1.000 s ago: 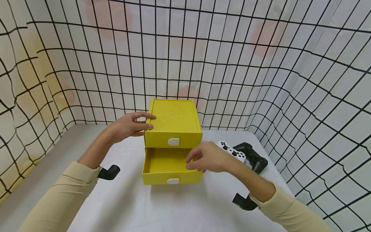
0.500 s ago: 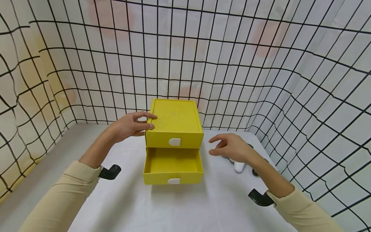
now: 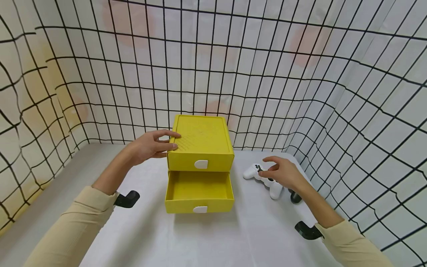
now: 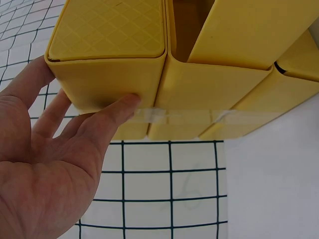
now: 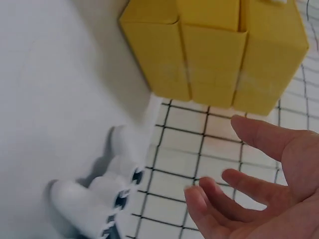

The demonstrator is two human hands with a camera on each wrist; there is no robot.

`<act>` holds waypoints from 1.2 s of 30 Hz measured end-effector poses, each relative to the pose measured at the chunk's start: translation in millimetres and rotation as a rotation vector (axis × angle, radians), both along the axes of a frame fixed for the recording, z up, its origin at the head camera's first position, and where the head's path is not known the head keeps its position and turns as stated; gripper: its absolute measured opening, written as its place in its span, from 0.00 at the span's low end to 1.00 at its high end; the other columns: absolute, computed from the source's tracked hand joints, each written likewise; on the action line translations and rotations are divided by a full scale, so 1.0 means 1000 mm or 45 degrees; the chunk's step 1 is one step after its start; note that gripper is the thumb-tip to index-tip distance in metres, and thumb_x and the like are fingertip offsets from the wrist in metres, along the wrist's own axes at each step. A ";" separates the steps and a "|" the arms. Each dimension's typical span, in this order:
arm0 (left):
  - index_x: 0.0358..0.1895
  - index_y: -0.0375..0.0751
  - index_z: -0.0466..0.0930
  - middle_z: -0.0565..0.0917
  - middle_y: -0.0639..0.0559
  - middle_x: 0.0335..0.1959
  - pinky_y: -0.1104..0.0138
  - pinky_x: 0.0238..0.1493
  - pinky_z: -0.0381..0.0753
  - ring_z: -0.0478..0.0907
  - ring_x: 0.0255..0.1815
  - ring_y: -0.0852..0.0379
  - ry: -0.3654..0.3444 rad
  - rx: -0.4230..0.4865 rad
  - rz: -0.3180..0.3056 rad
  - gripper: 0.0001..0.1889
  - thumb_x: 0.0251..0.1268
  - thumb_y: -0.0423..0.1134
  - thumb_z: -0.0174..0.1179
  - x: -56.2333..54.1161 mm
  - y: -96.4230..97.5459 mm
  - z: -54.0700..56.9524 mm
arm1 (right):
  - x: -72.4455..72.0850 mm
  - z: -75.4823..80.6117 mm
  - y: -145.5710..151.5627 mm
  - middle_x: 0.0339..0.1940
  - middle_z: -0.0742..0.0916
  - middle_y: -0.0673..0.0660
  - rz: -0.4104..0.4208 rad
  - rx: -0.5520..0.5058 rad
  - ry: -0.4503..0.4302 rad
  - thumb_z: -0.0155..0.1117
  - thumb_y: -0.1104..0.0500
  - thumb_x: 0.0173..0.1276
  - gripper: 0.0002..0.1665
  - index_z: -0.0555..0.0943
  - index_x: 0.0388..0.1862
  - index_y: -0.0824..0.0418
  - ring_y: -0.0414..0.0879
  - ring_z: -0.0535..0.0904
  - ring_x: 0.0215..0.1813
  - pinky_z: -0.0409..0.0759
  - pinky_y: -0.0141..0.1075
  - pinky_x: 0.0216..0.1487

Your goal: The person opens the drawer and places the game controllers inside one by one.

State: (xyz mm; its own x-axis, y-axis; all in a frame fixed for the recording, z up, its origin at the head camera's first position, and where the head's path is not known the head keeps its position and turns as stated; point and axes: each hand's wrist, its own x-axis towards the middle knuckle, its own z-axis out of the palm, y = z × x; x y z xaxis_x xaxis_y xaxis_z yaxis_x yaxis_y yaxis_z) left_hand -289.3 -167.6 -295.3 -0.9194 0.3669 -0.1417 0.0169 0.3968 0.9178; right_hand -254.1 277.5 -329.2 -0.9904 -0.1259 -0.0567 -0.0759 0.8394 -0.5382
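Note:
A yellow drawer unit stands in the middle of the table, with a lower drawer pulled out. No contents show in that drawer. My left hand rests on the unit's upper left edge. In the left wrist view, one digit lies along the unit's side, the others at the far edge. My right hand hovers at the white game controller, fingers loosely bent and holding nothing; it covers part of the controller. Behind that wrist, a black game controller is mostly hidden.
A white cloth covers the table. Black wire mesh surrounds it at the back and both sides, with a pale sheet behind. Each wrist carries a black camera mount, such as the right one.
My right hand has moved from above the open drawer rightward to the white controller, hiding most of the black one. My left hand and the drawer unit have stayed put.

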 end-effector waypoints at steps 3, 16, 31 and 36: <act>0.71 0.55 0.72 0.72 0.46 0.73 0.54 0.67 0.78 0.74 0.70 0.46 -0.003 0.002 0.000 0.29 0.68 0.49 0.67 0.000 0.000 0.000 | -0.002 -0.010 0.010 0.53 0.86 0.68 -0.031 -0.015 0.018 0.71 0.43 0.66 0.42 0.70 0.73 0.61 0.54 0.85 0.46 0.82 0.39 0.38; 0.71 0.55 0.72 0.73 0.46 0.72 0.54 0.67 0.78 0.77 0.68 0.46 0.008 -0.011 -0.009 0.29 0.68 0.50 0.67 -0.001 -0.001 -0.001 | -0.011 -0.048 0.041 0.62 0.80 0.76 -0.143 0.044 0.012 0.68 0.40 0.68 0.46 0.67 0.75 0.65 0.68 0.78 0.60 0.80 0.58 0.53; 0.70 0.54 0.72 0.72 0.47 0.72 0.53 0.70 0.76 0.74 0.70 0.46 -0.006 0.003 -0.008 0.28 0.69 0.49 0.67 -0.002 0.000 0.000 | -0.020 -0.088 0.051 0.71 0.72 0.78 -0.240 0.068 0.017 0.67 0.38 0.66 0.47 0.67 0.74 0.66 0.75 0.70 0.66 0.76 0.64 0.58; 0.70 0.54 0.72 0.74 0.47 0.71 0.53 0.69 0.76 0.76 0.68 0.47 0.004 -0.003 -0.009 0.28 0.69 0.49 0.66 -0.001 0.001 -0.001 | -0.019 -0.094 0.048 0.70 0.72 0.77 -0.270 0.065 0.034 0.68 0.40 0.67 0.46 0.67 0.73 0.66 0.73 0.72 0.64 0.76 0.62 0.55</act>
